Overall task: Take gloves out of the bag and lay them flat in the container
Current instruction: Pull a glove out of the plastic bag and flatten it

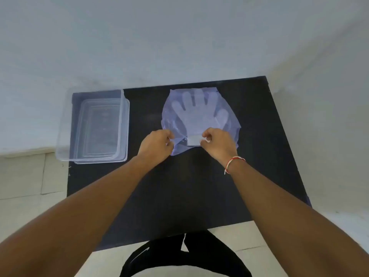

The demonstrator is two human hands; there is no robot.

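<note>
You are at the opening step: both hands sit at the near edge of the bag (199,120), which lies flat on the dark table (179,186) with the gloves (196,112) still inside, fingers pointing away from you. Your left hand (156,143) and right hand (218,144) each have fingers curled narrow, pinching the bag's mouth on either side of a small white tab (193,141). The container (93,126) stands well apart to the left, with nothing visible in it. Next, I judge, you need to spread the mouth apart, keep one hand on the thin film, and reach in with the other to draw a glove out flat.
</note>
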